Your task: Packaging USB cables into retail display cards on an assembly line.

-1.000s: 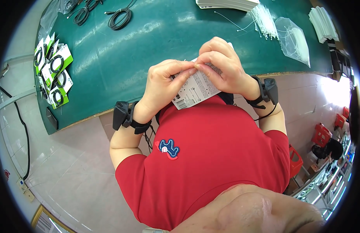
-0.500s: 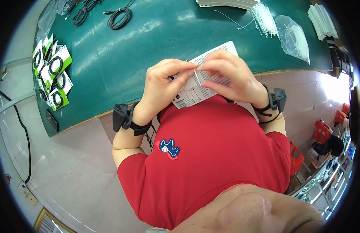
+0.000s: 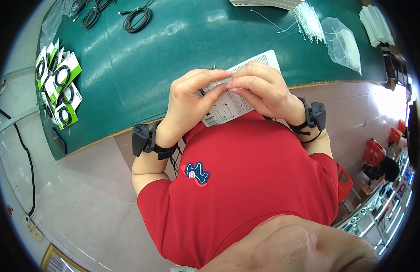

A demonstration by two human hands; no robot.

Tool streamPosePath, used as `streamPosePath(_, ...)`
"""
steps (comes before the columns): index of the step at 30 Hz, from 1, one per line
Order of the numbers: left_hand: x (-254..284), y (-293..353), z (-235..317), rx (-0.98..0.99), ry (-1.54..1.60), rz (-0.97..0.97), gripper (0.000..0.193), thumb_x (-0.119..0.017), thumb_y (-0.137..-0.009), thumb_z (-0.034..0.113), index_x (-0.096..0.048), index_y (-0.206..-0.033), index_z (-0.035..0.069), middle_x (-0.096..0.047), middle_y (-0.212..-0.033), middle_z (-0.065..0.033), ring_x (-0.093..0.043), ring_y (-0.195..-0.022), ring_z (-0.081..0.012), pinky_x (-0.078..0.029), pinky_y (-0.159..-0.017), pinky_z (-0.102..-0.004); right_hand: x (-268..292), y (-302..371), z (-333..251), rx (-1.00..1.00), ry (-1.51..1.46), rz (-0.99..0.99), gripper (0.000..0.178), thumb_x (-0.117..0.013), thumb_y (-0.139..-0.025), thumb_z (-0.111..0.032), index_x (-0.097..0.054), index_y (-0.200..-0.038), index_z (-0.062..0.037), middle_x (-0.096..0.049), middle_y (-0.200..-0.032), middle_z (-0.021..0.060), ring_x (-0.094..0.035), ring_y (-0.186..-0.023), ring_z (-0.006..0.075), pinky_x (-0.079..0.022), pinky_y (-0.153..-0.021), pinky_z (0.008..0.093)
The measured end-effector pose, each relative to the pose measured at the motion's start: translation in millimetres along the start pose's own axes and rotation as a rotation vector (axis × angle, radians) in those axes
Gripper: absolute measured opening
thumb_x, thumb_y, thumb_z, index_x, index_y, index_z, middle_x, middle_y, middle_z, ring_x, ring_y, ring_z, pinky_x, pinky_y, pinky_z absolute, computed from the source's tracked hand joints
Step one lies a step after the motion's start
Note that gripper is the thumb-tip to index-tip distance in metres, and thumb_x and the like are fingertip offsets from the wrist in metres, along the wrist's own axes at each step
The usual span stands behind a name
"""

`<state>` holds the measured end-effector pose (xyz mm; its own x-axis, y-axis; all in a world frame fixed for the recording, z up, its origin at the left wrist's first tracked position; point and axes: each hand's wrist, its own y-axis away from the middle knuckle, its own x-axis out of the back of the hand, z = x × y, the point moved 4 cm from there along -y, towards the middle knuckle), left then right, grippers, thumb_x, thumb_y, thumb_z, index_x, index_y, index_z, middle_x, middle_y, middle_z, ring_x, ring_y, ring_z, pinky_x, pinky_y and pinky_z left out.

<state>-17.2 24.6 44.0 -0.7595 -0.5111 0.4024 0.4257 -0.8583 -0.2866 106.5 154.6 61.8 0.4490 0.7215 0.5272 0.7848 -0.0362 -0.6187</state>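
Observation:
A white printed packaging card (image 3: 235, 106) leans between the green table's edge and my red shirt, its text and barcode side up. My left hand (image 3: 189, 102) is closed over the card's left part, thumb and forefinger pinched together. My right hand (image 3: 266, 90) is closed too, its fingertips meeting the left ones above the middle of the card. A thin white cable tie is between the fingertips, now almost wholly covered by them. A small dark tip (image 3: 214, 67) pokes out behind the left forefinger; the card's far side is hidden.
Carded black cables (image 3: 62, 86) lie heaped at the table's left end, near a dark flat object (image 3: 58, 140). Coiled black cables (image 3: 137, 19) lie at the far side. White cable ties (image 3: 308, 22), a clear bag of ties (image 3: 341, 45) and stacked white cards (image 3: 375, 26) are at right.
My right hand has moved left and closed; its fingers, apart before, now touch the left fingertips. The white cable tie that showed over the card is now covered.

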Motion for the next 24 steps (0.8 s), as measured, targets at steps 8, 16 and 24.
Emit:
streamPosePath(8,-1,0,-4,-0.023,0.057,-0.010,0.023,-0.076,-0.080,0.001,-0.076,-0.103,0.007,-0.074,-0.093,-0.0117,-0.071,-0.083,-0.0256,-0.057,-0.071,-0.0326,-3,-5,3,-0.013,-0.010,0.003,0.015,-0.072,-0.084,0.001,-0.065,-0.097,0.0001,-0.065,-0.087,0.0121,-0.062,-0.073,0.0259,-0.049,-0.061,0.0340)
streamPosePath(16,-1,-1,-1,-0.037,0.053,-0.019,0.020,-0.075,-0.080,0.000,-0.076,-0.099,0.005,-0.074,-0.092,-0.0110,-0.071,-0.083,-0.0247,-0.057,-0.070,-0.0327,2,-8,2,0.028,-0.035,-0.031,0.016,-0.072,-0.082,0.002,-0.065,-0.097,0.0011,-0.064,-0.086,0.0124,-0.061,-0.071,0.0252,-0.048,-0.059,0.0335)
streamPosePath(24,1,-3,1,-0.020,0.145,-0.083,0.020,-0.075,-0.079,-0.004,-0.076,-0.098,0.003,-0.074,-0.091,-0.0114,-0.071,-0.084,-0.0224,-0.056,-0.072,-0.0304,9,-6,-8,0.132,-0.176,-0.033,0.019,-0.073,-0.079,0.001,-0.066,-0.096,0.0020,-0.063,-0.085,0.0124,-0.059,-0.063,0.0234,-0.046,-0.055,0.0329)
